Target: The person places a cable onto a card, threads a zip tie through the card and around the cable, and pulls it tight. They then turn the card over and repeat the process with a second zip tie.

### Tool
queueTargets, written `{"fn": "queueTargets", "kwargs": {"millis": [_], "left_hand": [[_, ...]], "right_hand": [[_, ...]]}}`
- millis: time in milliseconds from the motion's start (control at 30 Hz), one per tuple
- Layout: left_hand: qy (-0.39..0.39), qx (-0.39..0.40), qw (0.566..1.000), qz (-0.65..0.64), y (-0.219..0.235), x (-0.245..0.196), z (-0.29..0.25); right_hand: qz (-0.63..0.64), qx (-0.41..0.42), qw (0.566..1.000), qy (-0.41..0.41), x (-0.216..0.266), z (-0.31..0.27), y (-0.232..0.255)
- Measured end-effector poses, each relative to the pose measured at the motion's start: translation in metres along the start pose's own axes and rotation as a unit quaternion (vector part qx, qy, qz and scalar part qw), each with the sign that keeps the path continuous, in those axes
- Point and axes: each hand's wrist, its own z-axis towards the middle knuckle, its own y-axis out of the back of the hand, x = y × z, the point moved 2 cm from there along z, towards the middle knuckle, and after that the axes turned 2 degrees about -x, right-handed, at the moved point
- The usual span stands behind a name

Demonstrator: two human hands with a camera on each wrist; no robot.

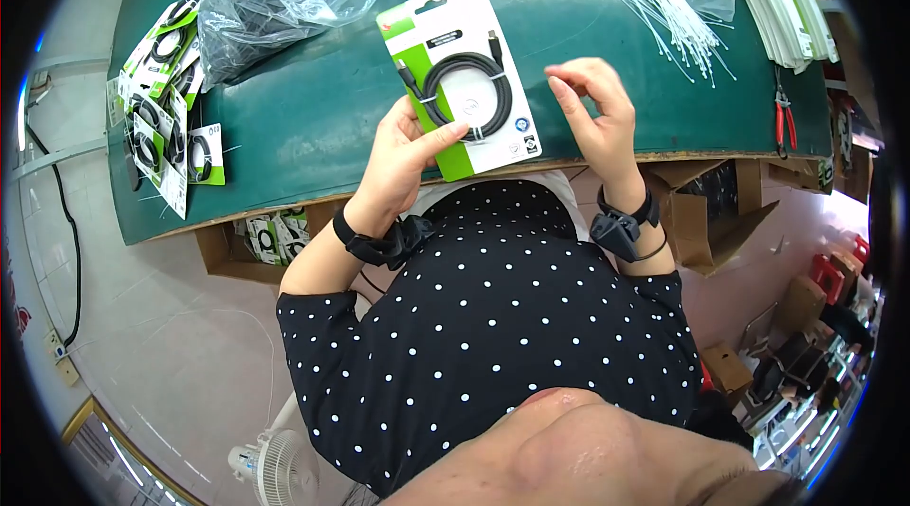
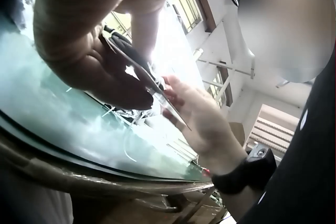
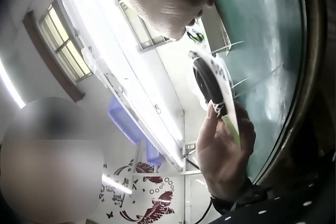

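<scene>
My left hand (image 1: 403, 151) holds a white and green retail card (image 1: 466, 18) by its lower left side, thumb on the front. A coiled black cable (image 1: 505, 97) is fastened to the card with clear or white ties, its two plugs pointing upward. To the right of the card, my right hand (image 1: 597, 117) is raised with bent fingers, thumb and forefinger close together, and nothing visible between them. In the right wrist view the card (image 3: 229, 90) appears nearly edge-on, with the left hand (image 3: 223, 158) gripping its lower part.
Packaged cables (image 1: 175, 127) are piled at the table's left. Behind them sits a clear plastic bag (image 1: 284, 4) of dark items. White cable ties (image 1: 678, 23), stacked cards (image 1: 777, 18) and red-handled pliers (image 1: 785, 122) lie to the right on the green table (image 1: 313, 127). Cardboard boxes (image 1: 711, 222) stand below.
</scene>
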Motion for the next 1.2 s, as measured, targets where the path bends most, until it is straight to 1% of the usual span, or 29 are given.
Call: {"fn": "queueTargets", "kwargs": {"millis": [33,67,100,133,200,267,300,433,533,633,700,733,767,867,900,933,1000,1033,1133,1167,1200], "left_hand": [[0.0,0.001,1.0,-0.001,-0.002,0.002,0.0],[-0.013,0.012,1.0,0.016,-0.005,0.005,0.0],[-0.028,0.023,0.999,0.033,-0.006,0.007,0.001],[-0.043,0.034,0.997,0.05,-0.006,0.007,0.001],[-0.042,0.041,0.996,0.069,-0.002,0.007,0.001],[-0.037,0.051,0.993,0.104,0.002,0.006,0.0],[-0.038,0.048,0.993,0.103,0.004,0.005,0.001],[-0.012,0.031,0.998,0.056,0.01,0.0,0.004],[-0.043,0.048,0.996,0.059,0.015,-0.002,0.006],[-0.042,0.046,0.997,0.048,0.023,-0.001,0.007],[-0.043,0.048,0.997,0.043,0.027,-0.004,0.008],[-0.03,0.041,0.998,0.031,0.03,-0.005,0.007],[-0.018,0.033,0.999,0.018,0.032,-0.006,0.006],[0.01,0.022,1.0,-0.006,0.042,-0.012,0.005],[0.024,0.02,0.999,-0.017,0.046,-0.014,0.005],[0.038,0.018,0.999,-0.029,0.049,-0.016,0.005],[0.039,0.023,0.998,-0.032,0.053,-0.019,0.005],[0.04,0.026,0.998,-0.035,0.054,-0.02,0.005],[0.038,0.031,0.998,-0.034,0.059,-0.023,0.004],[0.035,0.031,0.998,-0.03,0.061,-0.025,0.003],[0.032,0.031,0.999,-0.027,0.063,-0.026,0.002]], "right_hand": [[-0.064,-0.044,0.995,0.055,0.021,0.008,-0.002],[-0.128,-0.087,0.982,0.109,0.035,0.013,-0.005],[-0.129,-0.088,0.981,0.111,0.039,0.018,-0.01],[-0.167,-0.079,0.971,0.154,0.043,0.023,-0.016],[-0.237,-0.058,0.94,0.24,0.049,0.032,-0.025],[-0.233,-0.046,0.939,0.249,0.052,0.036,-0.028],[-0.23,-0.034,0.938,0.256,0.053,0.038,-0.03],[-0.226,-0.012,0.938,0.264,0.054,0.044,-0.038],[-0.223,-0.001,0.936,0.272,0.049,0.05,-0.043],[-0.215,0.006,0.934,0.284,0.045,0.057,-0.046],[-0.138,0.018,0.961,0.237,0.046,0.066,-0.046],[-0.098,0.024,0.972,0.214,0.045,0.069,-0.046],[-0.098,0.024,0.972,0.214,0.043,0.07,-0.046],[0.019,0.028,0.998,0.057,0.026,0.069,-0.043],[0.019,0.027,0.998,0.057,0.026,0.07,-0.046],[0.061,0.046,0.997,0.033,0.025,0.071,-0.05],[0.145,0.081,0.986,-0.018,0.026,0.07,-0.059],[0.144,0.08,0.986,-0.02,0.026,0.07,-0.062],[0.175,0.118,0.977,-0.041,0.024,0.077,-0.073],[0.175,0.119,0.977,-0.039,0.024,0.079,-0.075],[0.214,0.122,0.968,-0.055,0.022,0.08,-0.079]]}}
